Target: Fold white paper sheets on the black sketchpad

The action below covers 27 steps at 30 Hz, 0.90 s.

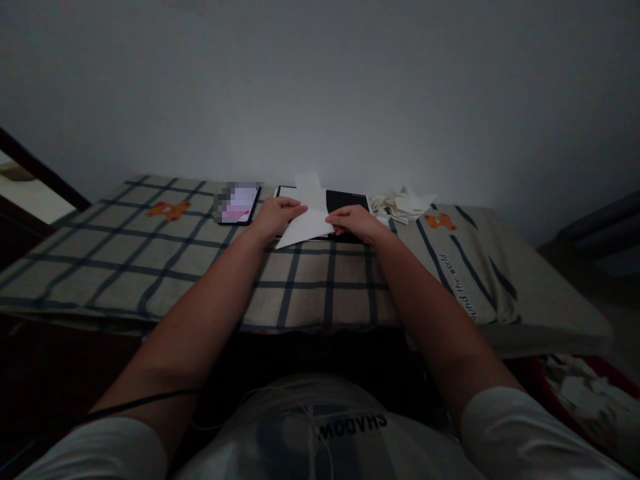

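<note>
phone (239,203) left of, perhaps, tablet (347,200)

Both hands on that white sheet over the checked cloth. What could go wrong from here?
1. The white sheet is pinched by the left hand and right hand from opposite edges; uneven pull may crease or tear it.
2. The phone lies close beside the left hand; a sideways sweep could nudge it.
3. The loose paper pile by the right hand could scatter if brushed.
</note>
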Available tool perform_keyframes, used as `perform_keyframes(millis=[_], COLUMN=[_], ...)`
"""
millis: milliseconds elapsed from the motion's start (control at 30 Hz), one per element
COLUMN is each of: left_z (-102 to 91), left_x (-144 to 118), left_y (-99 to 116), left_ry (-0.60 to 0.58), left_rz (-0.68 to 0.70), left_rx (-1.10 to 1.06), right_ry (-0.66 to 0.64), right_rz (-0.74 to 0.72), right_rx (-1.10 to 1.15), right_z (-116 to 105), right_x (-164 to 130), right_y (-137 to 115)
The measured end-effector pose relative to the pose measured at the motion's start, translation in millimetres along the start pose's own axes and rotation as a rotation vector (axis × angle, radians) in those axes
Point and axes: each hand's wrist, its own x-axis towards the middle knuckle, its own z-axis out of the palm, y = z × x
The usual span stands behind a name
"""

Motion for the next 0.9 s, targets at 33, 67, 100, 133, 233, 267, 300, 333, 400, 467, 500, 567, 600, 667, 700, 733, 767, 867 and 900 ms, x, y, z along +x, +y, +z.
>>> perform_keyframes(millis=[33,67,100,133,233,267,300,333,400,467,500,567,600,667,700,733,767,867,900], left_z=[-0.1,0.0,0.1,0.3,0.6,0.5,0.3,-0.1,-0.9,-1.5,-1.6,-1.4,-1.2,-0.8,-0.6,-0.5,-0.5,-1.1,-1.3], left_x=[-0.5,-1.2,-1.8,-2.4,-2.6,-2.1,-1.5,-0.7,1.2,3.1,4.0,5.0,5.2,4.4,3.6,2.6,1.6,-0.8,-1.1], left_y=[0.8,1.8,2.9,4.0,5.4,5.2,4.7,3.9,1.9,-0.3,-1.5,-3.2,-3.6,-3.1,-2.2,-0.9,0.4,3.7,4.0], left_ry=[0.01,0.016,0.018,0.016,0.003,0.0,0.002,0.005,0.017,0.023,0.021,0.006,-0.004,-0.026,-0.035,-0.041,-0.045,-0.051,-0.052], left_rz=[0.0,-0.001,-0.003,-0.006,-0.022,-0.029,-0.037,-0.044,-0.055,-0.061,-0.062,-0.069,-0.074,-0.085,-0.093,-0.101,-0.108,-0.121,-0.126], left_rx=[-0.008,-0.015,-0.021,-0.025,-0.029,-0.03,-0.036,-0.048,-0.074,-0.091,-0.098,-0.118,-0.131,-0.149,-0.153,-0.155,-0.157,-0.157,-0.152], right_ry=[-0.011,-0.018,-0.021,-0.018,-0.016,-0.02,-0.027,-0.04,-0.074,-0.104,-0.111,-0.11,-0.109,-0.114,-0.12,-0.124,-0.127,-0.111,-0.099], right_rz=[0.004,0.001,-0.006,-0.014,-0.02,-0.015,-0.01,-0.004,0.0,0.001,0.004,0.015,0.023,0.044,0.053,0.059,0.063,0.053,0.041], right_rx=[-0.006,-0.017,-0.029,-0.039,-0.039,-0.03,-0.019,-0.009,0.003,0.002,-0.002,0.001,0.005,0.012,0.015,0.019,0.023,0.037,0.032], right_z=[-0.3,-0.7,-1.2,-1.6,-2.4,-2.5,-2.4,-2.4,-2.4,-2.6,-2.8,-3.3,-3.7,-4.4,-4.8,-5.2,-5.5,-5.7,-5.3], right_x=[-0.1,0.1,0.4,0.9,2.0,1.9,1.6,1.0,-0.6,-2.0,-2.3,-2.3,-2.0,-1.5,-1.4,-1.6,-1.8,-3.3,-3.7], right_y=[0.2,0.6,1.1,1.7,3.0,3.0,2.7,2.3,1.2,0.1,-0.3,-0.9,-1.1,-1.4,-1.6,-1.7,-1.8,-2.1,-2.2])
